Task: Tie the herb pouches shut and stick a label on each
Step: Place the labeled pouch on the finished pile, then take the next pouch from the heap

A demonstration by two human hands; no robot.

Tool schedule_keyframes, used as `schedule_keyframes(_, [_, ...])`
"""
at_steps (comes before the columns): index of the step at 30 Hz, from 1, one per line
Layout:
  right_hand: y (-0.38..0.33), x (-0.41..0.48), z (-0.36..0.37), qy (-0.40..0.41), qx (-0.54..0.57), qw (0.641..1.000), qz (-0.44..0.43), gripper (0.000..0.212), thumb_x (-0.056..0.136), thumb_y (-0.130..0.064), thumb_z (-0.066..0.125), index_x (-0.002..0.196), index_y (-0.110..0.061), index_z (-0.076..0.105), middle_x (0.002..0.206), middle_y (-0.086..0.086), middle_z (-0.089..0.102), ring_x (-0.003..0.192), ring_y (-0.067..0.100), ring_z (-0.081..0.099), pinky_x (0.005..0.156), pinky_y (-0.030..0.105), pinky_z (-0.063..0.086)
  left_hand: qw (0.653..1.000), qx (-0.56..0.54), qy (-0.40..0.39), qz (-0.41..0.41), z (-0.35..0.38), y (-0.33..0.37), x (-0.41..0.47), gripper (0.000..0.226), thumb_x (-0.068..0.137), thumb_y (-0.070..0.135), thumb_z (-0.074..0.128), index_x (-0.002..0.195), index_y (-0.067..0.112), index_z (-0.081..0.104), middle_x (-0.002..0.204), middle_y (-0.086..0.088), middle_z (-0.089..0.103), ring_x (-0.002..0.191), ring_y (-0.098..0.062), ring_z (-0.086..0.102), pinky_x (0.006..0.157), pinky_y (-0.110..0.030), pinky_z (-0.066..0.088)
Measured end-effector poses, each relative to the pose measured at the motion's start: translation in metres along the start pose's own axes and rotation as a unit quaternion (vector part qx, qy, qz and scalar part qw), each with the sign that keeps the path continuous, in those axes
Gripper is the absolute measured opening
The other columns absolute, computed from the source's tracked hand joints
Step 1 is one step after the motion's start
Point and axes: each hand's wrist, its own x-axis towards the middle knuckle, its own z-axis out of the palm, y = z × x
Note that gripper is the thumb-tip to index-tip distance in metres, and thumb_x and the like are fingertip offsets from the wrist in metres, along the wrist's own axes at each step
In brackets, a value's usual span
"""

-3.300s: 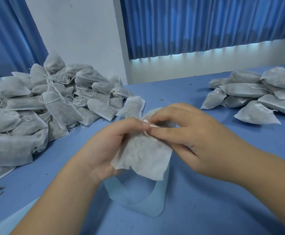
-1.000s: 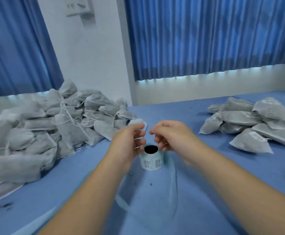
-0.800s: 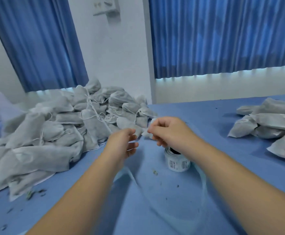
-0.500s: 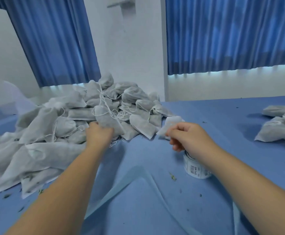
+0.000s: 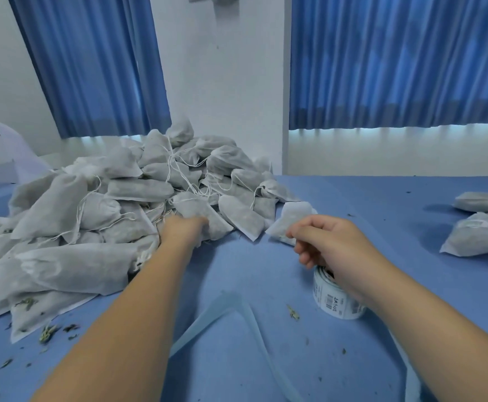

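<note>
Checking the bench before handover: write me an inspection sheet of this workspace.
Surface: blue table, left side buried under pouches.
Job's things: pouch pile at left, drawstrings loose; label roll standing at right; smaller pouch heap far right, one showing a label.
Clutter: herb crumbs scattered at front left; pale backing strip trailing across the front.
Grips: left grip in the pouch pile, fingers hidden; right grip curled over the label roll, and whether it pinches a label cannot be told.
Cables: nothing seen.
Surroundings: blue curtains, white wall.
</note>
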Motion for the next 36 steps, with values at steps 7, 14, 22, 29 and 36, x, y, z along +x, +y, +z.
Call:
schedule_keyframes(7, [-0.003, -0.004, 0.009, 0.015, -0.058, 0.998, -0.011, 0.019, 0.088, -0.011, 0.061, 0.069, -0.015, 0.065, 0.059, -0.004, 0.062, 0.047, 0.008, 0.055, 0.048, 0.020, 0.046, 0.990, -0.046, -0.127, 0.042, -0.010, 0.023, -0.043, 0.003, 0.083, 0.015, 0.059, 0.081, 0.014, 0.061, 0.074, -0.004, 0.056, 0.064, -0.019, 0.052, 0.061, -0.027, 0.049])
schedule_keyframes(14, [-0.011, -0.006, 0.007, 0.103, -0.084, 0.990, -0.041, 0.005, 0.089, -0.016, 0.059, 0.088, -0.019, 0.062, 0.077, -0.007, 0.061, 0.053, 0.003, 0.060, 0.051, 0.018, 0.047, 0.954, -0.049, -0.224, 0.194, -0.003, 0.033, -0.114, 0.014, 0.065, 0.021, 0.054, 0.067, 0.018, 0.067, 0.062, 0.008, 0.054, 0.058, -0.011, 0.047, 0.056, -0.025, 0.038])
schedule_keyframes(22, [-0.016, -0.009, 0.000, 0.117, -0.184, 0.971, -0.101, 0.014, 0.082, -0.031, 0.073, 0.086, -0.021, 0.065, 0.083, -0.006, 0.069, 0.072, 0.015, 0.068, 0.071, 0.035, 0.056, 0.940, -0.022, -0.153, 0.304, 0.022, 0.026, -0.141, 0.024, 0.061, 0.029, 0.056, 0.082, 0.034, 0.066, 0.097, 0.007, 0.063, 0.083, 0.001, 0.058, 0.071, -0.016, 0.043])
schedule_keyframes(29, [-0.034, -0.010, -0.005, 0.095, -0.180, 0.974, -0.094, 0.022, 0.086, -0.012, 0.064, 0.064, -0.013, 0.067, 0.057, -0.002, 0.067, 0.045, 0.009, 0.060, 0.047, 0.021, 0.048, 0.931, 0.134, -0.057, 0.336, 0.007, 0.005, -0.117, 0.019, 0.076, 0.011, 0.058, 0.080, 0.029, 0.059, 0.099, 0.002, 0.060, 0.090, -0.006, 0.055, 0.071, -0.014, 0.038])
schedule_keyframes(36, [-0.062, -0.027, -0.001, -0.042, -0.103, 0.988, -0.110, 0.012, 0.086, -0.007, 0.066, 0.075, -0.003, 0.068, 0.063, 0.002, 0.063, 0.057, 0.012, 0.056, 0.051, 0.021, 0.046, 0.912, 0.099, -0.125, 0.378, -0.005, 0.015, -0.138, 0.062, 0.073, 0.021, 0.052, 0.133, 0.031, 0.051, 0.131, 0.018, 0.054, 0.122, 0.004, 0.045, 0.088, -0.006, 0.034])
